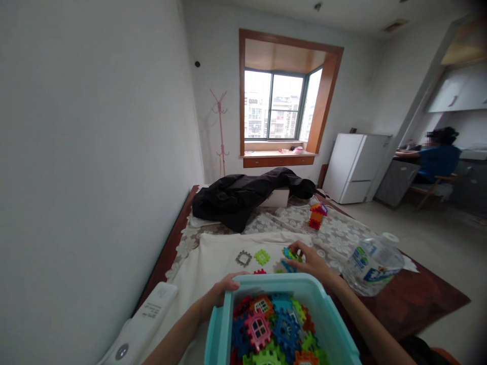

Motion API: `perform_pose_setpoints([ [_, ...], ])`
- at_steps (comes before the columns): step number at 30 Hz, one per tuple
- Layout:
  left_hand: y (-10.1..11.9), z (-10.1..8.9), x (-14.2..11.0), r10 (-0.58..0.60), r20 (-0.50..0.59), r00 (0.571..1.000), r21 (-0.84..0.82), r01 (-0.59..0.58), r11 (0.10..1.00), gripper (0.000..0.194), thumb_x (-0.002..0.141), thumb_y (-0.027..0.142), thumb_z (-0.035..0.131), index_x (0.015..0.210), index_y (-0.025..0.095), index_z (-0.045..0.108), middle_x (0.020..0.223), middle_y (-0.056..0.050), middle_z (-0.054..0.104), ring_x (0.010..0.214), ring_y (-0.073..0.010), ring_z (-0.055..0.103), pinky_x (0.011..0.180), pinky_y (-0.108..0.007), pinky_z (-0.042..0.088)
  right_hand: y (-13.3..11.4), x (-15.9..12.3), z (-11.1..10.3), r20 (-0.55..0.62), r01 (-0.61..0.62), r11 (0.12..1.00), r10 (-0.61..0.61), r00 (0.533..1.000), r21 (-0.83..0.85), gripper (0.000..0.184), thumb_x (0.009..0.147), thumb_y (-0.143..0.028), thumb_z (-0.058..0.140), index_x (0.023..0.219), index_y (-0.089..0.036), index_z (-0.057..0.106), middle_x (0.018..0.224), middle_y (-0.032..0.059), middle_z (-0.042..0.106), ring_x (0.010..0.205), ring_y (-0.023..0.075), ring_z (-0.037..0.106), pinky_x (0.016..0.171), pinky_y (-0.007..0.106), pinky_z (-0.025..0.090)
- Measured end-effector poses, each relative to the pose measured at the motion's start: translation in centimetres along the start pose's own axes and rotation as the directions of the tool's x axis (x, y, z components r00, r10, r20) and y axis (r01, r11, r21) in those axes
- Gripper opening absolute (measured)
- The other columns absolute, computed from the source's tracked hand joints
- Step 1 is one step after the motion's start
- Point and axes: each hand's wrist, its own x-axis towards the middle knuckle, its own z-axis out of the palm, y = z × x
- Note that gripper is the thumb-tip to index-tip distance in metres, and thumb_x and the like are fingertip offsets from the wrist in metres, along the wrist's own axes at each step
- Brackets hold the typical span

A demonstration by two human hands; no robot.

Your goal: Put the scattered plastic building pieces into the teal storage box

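A turquoise plastic bin (314, 285) full of colourful interlocking building pieces stands close in front of me. My left hand (227, 285) grips its far left rim, thumb on top. Beyond the bin, my right hand (306, 258) is closed around a few blue and yellow-green building pieces (289, 254), just above the white cloth. Left of that hand, a grey square piece (243, 258) and a lime green piece (262, 257) lie flat on the cloth. A red piece (259, 271) shows partly behind the bin's rim.
A large clear plastic bottle (375, 266) stands to the right. Farther back are an orange and red block house (317, 215) and a black garment (243, 197) over a box. At left lies a white device (148, 317). A person in blue (441, 157) sits far right.
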Motion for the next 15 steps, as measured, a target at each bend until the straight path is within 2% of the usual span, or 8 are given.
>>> perform_pose_setpoints([
  [3, 0.0, -0.1, 0.2, 0.008, 0.014, 1.0, -0.003, -0.008, 1.0, 0.054, 0.075, 0.039, 0.072, 0.124, 0.016, 0.075, 0.112, -0.009, 0.081, 0.114, -0.034, 0.071, 0.104, -0.04, 0.047, 1.3, -1.5, 0.7, 0.109, -0.024, 0.991, 0.039, 0.993, -0.133, 0.031, 0.083, -0.04, 0.078, 0.106, -0.025, 0.065, 0.107, 0.0075, 0.071, 0.1, 0.0285, 0.064, 0.091, 0.043, 0.053],
  [6, -0.1, -0.3, 0.4, 0.023, 0.053, 0.998, 0.016, -0.023, 1.0, 0.058, 0.075, 0.039, 0.072, 0.126, 0.013, 0.075, 0.112, -0.012, 0.082, 0.112, -0.0344, 0.072, 0.099, -0.039, 0.049, 2.3, -2.1, 1.8, 0.156, -0.018, 0.976, 0.053, 0.986, -0.215, 0.029, 0.083, -0.035, 0.076, 0.108, -0.025, 0.065, 0.107, 0.0097, 0.072, 0.101, 0.0302, 0.064, 0.092, 0.044, 0.053],
  [10, -0.2, -0.7, 0.6, 0.023, 0.046, 0.999, 0.028, -0.024, 0.999, 0.061, 0.075, 0.039, 0.071, 0.131, 0.014, 0.073, 0.113, -0.011, 0.082, 0.113, -0.035, 0.072, 0.103, -0.041, 0.05, 2.3, -1.2, 2.4, 0.107, 0.011, 0.969, 0.017, 0.994, -0.249, 0.029, 0.085, -0.037, 0.075, 0.108, -0.026, 0.063, 0.107, 0.008, 0.07, 0.098, 0.0287, 0.065, 0.088, 0.042, 0.054],
  [15, -0.4, -0.9, 0.7, -0.003, -0.01, 1.0, 0.024, 0.004, 1.0, 0.062, 0.073, 0.04, 0.074, 0.13, 0.016, 0.074, 0.113, -0.01, 0.083, 0.117, -0.0361, 0.072, 0.108, -0.044, 0.049, 1.8, 1.5, 2.1, 0.026, 0.023, 0.958, -0.016, 1.0, -0.284, 0.031, 0.083, -0.036, 0.078, 0.105, -0.023, 0.061, 0.107, 0.0071, 0.071, 0.097, 0.0266, 0.067, 0.089, 0.04, 0.054],
])
